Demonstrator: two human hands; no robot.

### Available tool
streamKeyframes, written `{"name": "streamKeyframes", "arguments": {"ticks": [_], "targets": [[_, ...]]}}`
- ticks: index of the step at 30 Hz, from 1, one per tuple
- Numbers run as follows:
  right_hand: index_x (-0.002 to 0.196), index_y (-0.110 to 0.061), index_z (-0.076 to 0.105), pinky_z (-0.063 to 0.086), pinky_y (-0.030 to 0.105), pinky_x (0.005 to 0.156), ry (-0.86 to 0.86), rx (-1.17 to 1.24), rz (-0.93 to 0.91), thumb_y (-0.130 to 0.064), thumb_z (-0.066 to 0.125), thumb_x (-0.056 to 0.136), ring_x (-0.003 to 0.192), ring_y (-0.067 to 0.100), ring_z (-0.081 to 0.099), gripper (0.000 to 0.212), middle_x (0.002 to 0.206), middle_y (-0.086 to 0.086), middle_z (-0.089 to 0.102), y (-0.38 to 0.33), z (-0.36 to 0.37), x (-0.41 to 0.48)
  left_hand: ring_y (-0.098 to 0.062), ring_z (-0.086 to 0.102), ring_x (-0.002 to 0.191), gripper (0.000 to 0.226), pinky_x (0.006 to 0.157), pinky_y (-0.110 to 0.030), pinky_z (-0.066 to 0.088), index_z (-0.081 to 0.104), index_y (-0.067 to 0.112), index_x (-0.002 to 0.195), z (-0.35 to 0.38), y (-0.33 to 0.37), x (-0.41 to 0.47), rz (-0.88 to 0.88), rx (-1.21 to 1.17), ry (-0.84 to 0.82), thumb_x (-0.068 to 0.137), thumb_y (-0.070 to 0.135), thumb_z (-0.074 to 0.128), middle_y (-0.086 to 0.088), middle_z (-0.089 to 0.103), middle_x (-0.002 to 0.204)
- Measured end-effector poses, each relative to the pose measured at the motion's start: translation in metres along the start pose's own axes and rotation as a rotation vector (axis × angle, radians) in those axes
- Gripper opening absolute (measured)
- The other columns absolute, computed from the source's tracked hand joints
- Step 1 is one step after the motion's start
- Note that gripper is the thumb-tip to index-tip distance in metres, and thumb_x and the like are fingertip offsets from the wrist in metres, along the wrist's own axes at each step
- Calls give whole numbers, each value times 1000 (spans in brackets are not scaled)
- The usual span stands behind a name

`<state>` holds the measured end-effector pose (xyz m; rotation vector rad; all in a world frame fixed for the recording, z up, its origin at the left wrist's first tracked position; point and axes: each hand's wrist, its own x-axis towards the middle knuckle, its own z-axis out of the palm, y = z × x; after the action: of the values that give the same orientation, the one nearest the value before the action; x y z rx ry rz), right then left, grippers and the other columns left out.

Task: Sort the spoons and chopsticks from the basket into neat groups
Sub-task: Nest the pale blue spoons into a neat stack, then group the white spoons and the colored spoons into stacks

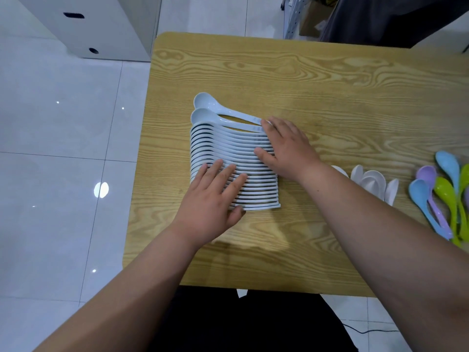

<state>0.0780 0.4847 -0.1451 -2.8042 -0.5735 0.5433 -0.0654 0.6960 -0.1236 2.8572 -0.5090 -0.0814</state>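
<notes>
A tight row of several pale blue-white soup spoons [228, 146] lies on the wooden table [330, 97], bowls to the left, handles to the right. My left hand [213, 201] rests flat with straight fingers on the near end of the row. My right hand [286, 146] lies flat against the handle ends at the row's right side, fingers stretched toward the two farthest spoons. Neither hand grips a spoon. No basket or chopsticks are in view.
Small white spoons [373, 181] lie right of my right forearm. Coloured spoons in blue, purple and green [441, 196] sit at the table's right edge. The table's left edge borders tiled floor; a white cabinet [83, 24] stands far left.
</notes>
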Motion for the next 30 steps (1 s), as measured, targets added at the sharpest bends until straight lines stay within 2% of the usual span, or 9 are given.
{"name": "streamKeyframes", "arguments": {"ticks": [4, 8, 11, 13, 16, 21, 24, 30], "targets": [[154, -17, 34, 19, 45, 122, 50, 35, -28, -45, 51, 97, 149, 30, 22, 66, 162, 9, 29, -7, -6, -25, -35, 39, 145, 62, 120, -54, 27, 53, 13, 145, -5, 4, 6, -19, -76, 62, 88, 32, 67, -13, 51, 149], [139, -8, 54, 34, 42, 114, 100, 169, -93, -22, 62, 93, 133, 32, 47, 49, 142, 13, 54, -15, -9, -73, -33, 52, 133, 57, 107, -49, 46, 57, 9, 140, -14, 16, 10, -61, -247, 92, 86, 23, 69, -13, 58, 140], [140, -17, 54, 39, 32, 101, 20, 186, -41, -29, 57, 97, 127, 23, 52, 45, 138, 3, 58, -12, -15, -113, -29, 63, 114, 51, 91, -42, 54, 63, 9, 132, -27, 33, 6, -99, -291, 77, 86, 31, 61, -9, 65, 127], [141, -26, 53, 41, 29, 94, -37, 172, -24, -35, 54, 98, 125, 19, 52, 44, 137, -4, 58, -8, -18, -139, -30, 65, 108, 48, 86, -40, 55, 65, 10, 128, -35, 47, -3, -106, -292, 43, 86, 32, 62, -7, 67, 121], [140, -28, 52, 46, 33, 95, -118, 262, -36, -38, 52, 99, 125, 16, 51, 42, 137, -6, 57, -3, -25, -175, -23, 61, 115, 52, 91, -37, 53, 60, 17, 136, -46, 72, -24, -171, -363, -49, 86, 29, 72, 0, 63, 128], [134, -34, 58, 45, 25, 100, -176, 518, -30, -42, 57, 97, 118, -2, 52, 38, 130, -15, 58, 12, -32, -229, -5, 55, 118, 51, 102, -25, 44, 58, 20, 135, -56, 121, -51, -264, -555, -51, 87, 27, 74, 7, 61, 127], [130, -36, 60, 46, 21, 99, -153, 605, 2, -42, 58, 96, 116, -9, 52, 34, 124, -20, 58, 23, -43, -255, 4, 54, 115, 51, 101, -15, 41, 56, 22, 135, -61, 145, -50, -260, -629, -58, 87, 23, 74, 9, 62, 123], [121, -37, 64, 45, 14, 92, 28, 688, 158, -34, 62, 95, 111, -13, 55, 26, 114, -25, 64, 37, -66, -300, 4, 58, 109, 43, 94, -19, 46, 56, 29, 132, -77, 165, -16, -116, -681, -164, 90, 26, 67, 20, 62, 115]]}}
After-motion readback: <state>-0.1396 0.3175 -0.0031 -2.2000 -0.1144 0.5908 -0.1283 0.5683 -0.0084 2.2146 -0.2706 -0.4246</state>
